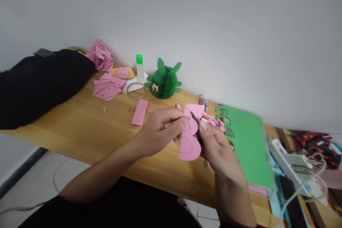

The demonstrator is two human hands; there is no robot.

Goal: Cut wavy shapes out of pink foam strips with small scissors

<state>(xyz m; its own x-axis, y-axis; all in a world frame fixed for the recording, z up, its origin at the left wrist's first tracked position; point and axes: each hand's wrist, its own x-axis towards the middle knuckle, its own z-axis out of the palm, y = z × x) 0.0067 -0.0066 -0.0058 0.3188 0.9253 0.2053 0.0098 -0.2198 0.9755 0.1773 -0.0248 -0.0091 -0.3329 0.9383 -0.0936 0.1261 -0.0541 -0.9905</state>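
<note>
My left hand (159, 131) pinches the upper edge of a pink paper sheet (189, 141) with drawn curves and a scalloped cut edge, held above the wooden table (80, 128). My right hand (217, 146) is closed just right of the sheet, its fingers wrapped round something dark at the paper's edge; I cannot make out what it is. A small glue tube (205, 108) lies on the table just behind the sheet, next to a small pink cut piece (216, 122).
A green paper sheet (249, 142) lies to the right, a pink strip (140, 112) to the left. Further back are a green paper cactus (165, 80), a green-capped glue bottle (139, 67), a tape ring (136, 90), pink cut-outs (108, 87) and a black bag (40, 82). A white device (287, 160) sits at far right.
</note>
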